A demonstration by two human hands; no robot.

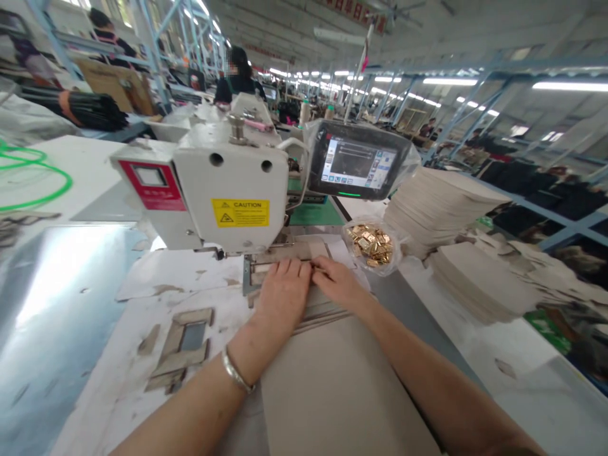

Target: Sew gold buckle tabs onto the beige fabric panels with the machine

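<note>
While your left hand (284, 292) lies flat, fingers extended, at the far end of the beige panels (332, 380), your right hand (341, 286) curls alongside, its grip unclear; the panels run lengthwise from the sewing machine (232, 171) toward you.

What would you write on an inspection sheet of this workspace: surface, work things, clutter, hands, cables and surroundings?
Surface: white table, shiny metal plate on the picture's left.
Work things: beige sheets before the machine; gold pieces beyond the right hand.
Clutter: scrap beside a frame.
Hands: left rests near the machine, fingers forward; right beside it, fingers bent, grip hidden.
Cables: green loop, possibly cord.
Surroundings: lit screen, people behind, stacked sheets.
</note>
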